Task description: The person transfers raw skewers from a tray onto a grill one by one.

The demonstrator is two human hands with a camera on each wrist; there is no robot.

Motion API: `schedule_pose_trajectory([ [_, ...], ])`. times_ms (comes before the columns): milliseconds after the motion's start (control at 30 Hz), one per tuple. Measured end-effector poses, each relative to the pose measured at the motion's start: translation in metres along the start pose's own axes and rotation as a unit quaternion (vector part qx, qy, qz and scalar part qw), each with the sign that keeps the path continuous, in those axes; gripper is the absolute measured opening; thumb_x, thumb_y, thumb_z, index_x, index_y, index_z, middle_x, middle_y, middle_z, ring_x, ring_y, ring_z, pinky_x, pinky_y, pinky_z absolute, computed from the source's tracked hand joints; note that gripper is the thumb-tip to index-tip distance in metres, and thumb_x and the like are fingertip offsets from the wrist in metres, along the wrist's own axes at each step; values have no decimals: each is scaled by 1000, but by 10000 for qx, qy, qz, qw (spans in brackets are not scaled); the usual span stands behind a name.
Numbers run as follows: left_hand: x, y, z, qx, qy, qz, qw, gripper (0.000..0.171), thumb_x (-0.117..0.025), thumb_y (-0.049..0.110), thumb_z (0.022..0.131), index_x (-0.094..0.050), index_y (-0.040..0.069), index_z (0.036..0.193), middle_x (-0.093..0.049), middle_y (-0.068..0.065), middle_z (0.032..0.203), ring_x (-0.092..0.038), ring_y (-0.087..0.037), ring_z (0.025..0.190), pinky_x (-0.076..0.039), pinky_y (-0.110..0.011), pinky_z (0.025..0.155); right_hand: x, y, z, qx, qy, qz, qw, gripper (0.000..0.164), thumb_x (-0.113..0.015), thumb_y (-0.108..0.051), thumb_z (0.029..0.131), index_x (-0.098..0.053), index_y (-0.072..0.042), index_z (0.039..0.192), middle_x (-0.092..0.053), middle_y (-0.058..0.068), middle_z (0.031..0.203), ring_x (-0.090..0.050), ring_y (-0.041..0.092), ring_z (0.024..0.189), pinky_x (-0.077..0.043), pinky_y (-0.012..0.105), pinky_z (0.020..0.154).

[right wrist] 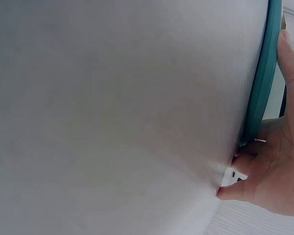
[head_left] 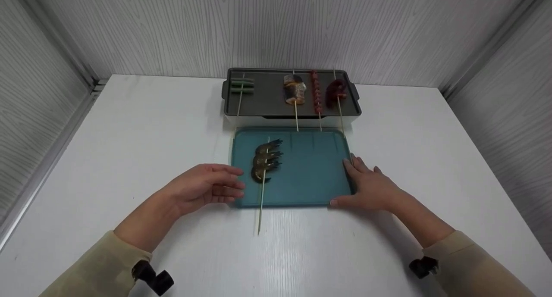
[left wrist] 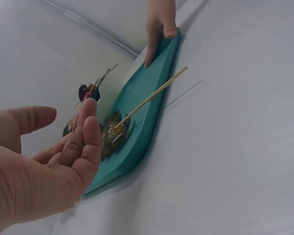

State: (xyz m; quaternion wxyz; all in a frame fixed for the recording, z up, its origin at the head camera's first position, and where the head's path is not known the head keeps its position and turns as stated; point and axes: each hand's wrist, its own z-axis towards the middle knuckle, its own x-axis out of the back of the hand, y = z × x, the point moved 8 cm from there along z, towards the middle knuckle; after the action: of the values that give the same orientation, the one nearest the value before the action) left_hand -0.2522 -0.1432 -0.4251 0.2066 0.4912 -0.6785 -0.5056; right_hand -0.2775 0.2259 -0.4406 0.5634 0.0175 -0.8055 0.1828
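Observation:
A teal tray point(head_left: 310, 172) lies on the white table, bearing one skewer of shrimp point(head_left: 260, 162) on its left side; the bare stick end sticks out past the tray's front edge. My left hand point(head_left: 205, 187) hovers beside the tray's left edge, fingers loosely bent and holding nothing. In the left wrist view, its thumb and fingers stand apart. At the tray's right front corner my right hand point(head_left: 371, 188) touches the rim, thumb along the front edge and fingers spread along the side. Some of those fingertips rest on the table in the right wrist view.
Right behind the tray stands a dark grill plate point(head_left: 269, 103) on a light base. On it lie a green vegetable skewer point(head_left: 242, 85), a browned chunk skewer point(head_left: 294, 90), a thin red skewer point(head_left: 317, 92) and a dark red skewer point(head_left: 336, 92). Wood-grain panels point(head_left: 172, 34) enclose the table.

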Motion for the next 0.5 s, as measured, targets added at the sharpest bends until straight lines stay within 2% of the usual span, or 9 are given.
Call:
schedule_pose_trajectory([
  [267,-17,-19,-12,216,-244,-65,9994,57,-64,12,103,-47,-9,154,-76,-19,119,-78,-24,102,-62,-34,90,1,1,1,73,-28,-69,9999,135,-64,-88,81,-16,3,168,-8,27,174,-17,45,159,-15,71,124],
  [500,-25,-35,-17,467,-305,-110,9984,60,-66,13,102,-46,-7,155,-76,-19,118,-78,-26,102,-62,-37,91,0,0,1,75,-57,-51,9999,134,-63,-89,81,-16,2,168,-8,27,174,-16,45,160,-14,71,124],
])
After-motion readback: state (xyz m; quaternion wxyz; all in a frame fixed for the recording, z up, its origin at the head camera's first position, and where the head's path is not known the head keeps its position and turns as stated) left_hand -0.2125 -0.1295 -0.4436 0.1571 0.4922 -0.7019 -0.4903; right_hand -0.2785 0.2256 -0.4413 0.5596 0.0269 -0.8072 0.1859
